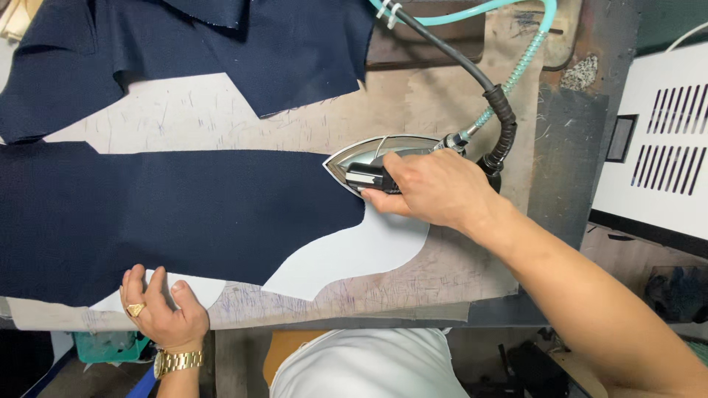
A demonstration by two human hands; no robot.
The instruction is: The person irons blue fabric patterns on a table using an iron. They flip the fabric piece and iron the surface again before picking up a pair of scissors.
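My right hand [434, 190] grips the black handle of a silver steam iron [369, 156], whose pointed nose faces left and rests at the right edge of a long dark navy fabric piece [169, 214]. A white lining piece [354, 250] pokes out from under the navy fabric, just below the iron. My left hand [158, 309], wearing a gold ring and gold watch, lies flat on the front edge of the pressing table, fingers on the navy fabric's lower border. A black cable [457, 59] and a teal hose [516, 66] run from the iron's rear upward.
More navy fabric pieces [221, 51] lie across the back of the padded, stained pressing table [413, 284]. A white machine housing with slots [664, 140] stands at the right. A teal basket [103, 345] sits below the table's front edge.
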